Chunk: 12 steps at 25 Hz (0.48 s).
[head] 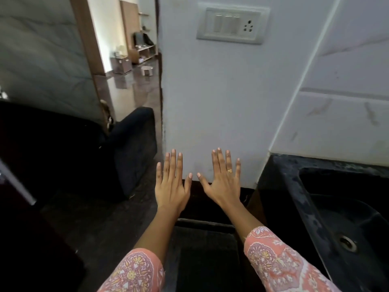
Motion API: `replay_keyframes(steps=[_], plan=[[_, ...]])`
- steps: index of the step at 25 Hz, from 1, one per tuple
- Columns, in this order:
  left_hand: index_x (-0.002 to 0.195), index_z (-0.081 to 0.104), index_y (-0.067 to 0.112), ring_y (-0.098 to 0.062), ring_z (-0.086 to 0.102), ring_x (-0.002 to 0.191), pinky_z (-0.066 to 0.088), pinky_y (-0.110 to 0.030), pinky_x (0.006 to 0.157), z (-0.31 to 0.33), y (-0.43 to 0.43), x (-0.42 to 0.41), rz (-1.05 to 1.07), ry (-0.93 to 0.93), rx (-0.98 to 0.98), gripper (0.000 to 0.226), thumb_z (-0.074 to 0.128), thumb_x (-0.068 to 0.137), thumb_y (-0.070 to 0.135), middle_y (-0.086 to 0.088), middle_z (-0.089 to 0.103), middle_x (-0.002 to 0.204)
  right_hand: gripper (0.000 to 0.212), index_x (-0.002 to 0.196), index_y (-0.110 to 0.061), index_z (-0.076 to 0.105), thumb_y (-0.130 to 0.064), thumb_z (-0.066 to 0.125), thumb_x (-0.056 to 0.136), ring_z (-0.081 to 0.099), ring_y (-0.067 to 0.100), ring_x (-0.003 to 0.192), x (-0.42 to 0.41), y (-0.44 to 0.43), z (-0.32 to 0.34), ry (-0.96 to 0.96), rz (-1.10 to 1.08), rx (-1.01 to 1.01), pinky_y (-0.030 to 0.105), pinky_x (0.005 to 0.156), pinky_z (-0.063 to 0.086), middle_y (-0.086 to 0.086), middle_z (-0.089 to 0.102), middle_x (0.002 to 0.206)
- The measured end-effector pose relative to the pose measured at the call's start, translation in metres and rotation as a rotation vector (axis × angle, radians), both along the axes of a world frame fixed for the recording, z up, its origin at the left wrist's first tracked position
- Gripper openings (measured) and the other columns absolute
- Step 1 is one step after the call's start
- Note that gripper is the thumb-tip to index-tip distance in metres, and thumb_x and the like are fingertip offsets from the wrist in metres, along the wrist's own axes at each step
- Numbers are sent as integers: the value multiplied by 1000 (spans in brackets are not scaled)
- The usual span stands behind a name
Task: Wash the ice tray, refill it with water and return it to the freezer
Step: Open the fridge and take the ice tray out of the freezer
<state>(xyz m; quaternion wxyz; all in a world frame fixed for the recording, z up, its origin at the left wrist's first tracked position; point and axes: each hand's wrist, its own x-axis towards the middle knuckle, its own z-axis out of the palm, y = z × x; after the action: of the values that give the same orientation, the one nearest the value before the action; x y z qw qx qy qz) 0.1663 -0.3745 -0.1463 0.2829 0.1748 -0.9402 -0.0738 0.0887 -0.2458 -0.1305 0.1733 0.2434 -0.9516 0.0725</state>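
My left hand (171, 184) and my right hand (223, 182) are held out side by side in front of me, palms down, fingers straight and spread. Neither holds anything. A gold ring is on my right hand. No ice tray is in view. The black sink (328, 207) with its metal drain (347, 243) is at the right, below the tiled wall. A dark appliance with a silver handle (16, 182) is at the left edge; I cannot tell if it is the freezer.
A white wall (221, 102) with a switch plate and socket (231, 25) faces me. A doorway (130, 66) at the upper left opens to another room with shelves. A dark bag-like object (134, 148) stands on the floor by the doorway. A black counter edge (273, 171) borders the sink.
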Motion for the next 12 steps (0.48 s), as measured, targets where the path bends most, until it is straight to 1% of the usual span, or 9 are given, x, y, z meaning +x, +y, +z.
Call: replay_keyframes(steps=[2,3,5,7,10,11,12], plan=[[148,1,15,-22,-9,144,-13,-36,116,-4,-8,21,82,-8,3,63,11,94,47,-4,-7,156,81,143,-22,-20,-66,21,88,-26,20,140,11,-15,-6,-21,76,12,44,108,-25,1,-17,156],[148,2,15,-22,-7,144,-12,-36,116,-7,-12,32,119,-9,8,64,11,93,47,-5,-5,156,81,143,-22,-19,-66,21,88,-25,21,140,16,-23,-9,-28,109,14,45,109,-24,1,-17,157],[148,6,13,-23,-2,144,-10,-35,116,-12,-19,54,193,3,19,64,13,93,46,-7,0,156,80,144,-23,-17,-66,21,88,-26,20,139,30,-37,-14,-40,178,17,45,108,-25,2,-17,157],[148,7,13,-22,-2,145,-11,-35,116,-18,-25,77,277,-9,26,63,16,95,47,-7,2,157,80,144,-24,-18,-66,21,88,-28,20,138,45,-51,-21,-58,254,23,44,106,-28,1,-18,156],[148,1,16,-16,-12,144,-13,-35,117,-26,-34,110,390,-36,49,62,26,99,45,-4,-6,157,80,141,-26,-21,-66,23,88,-30,18,137,69,-71,-30,-63,368,20,43,106,-29,-3,-23,153],[148,-3,18,-13,-19,143,-15,-34,116,-28,-37,121,424,-48,60,62,24,99,46,-3,-11,156,80,143,-26,-19,-66,23,88,-30,18,137,77,-78,-32,-63,410,20,42,105,-31,-3,-23,153],[147,-7,18,-10,-26,140,-17,-34,116,-28,-38,132,452,-63,68,63,18,98,48,-2,-16,155,80,144,-25,-17,-66,23,88,-29,18,137,85,-84,-34,-62,445,22,41,104,-33,-3,-20,154]])
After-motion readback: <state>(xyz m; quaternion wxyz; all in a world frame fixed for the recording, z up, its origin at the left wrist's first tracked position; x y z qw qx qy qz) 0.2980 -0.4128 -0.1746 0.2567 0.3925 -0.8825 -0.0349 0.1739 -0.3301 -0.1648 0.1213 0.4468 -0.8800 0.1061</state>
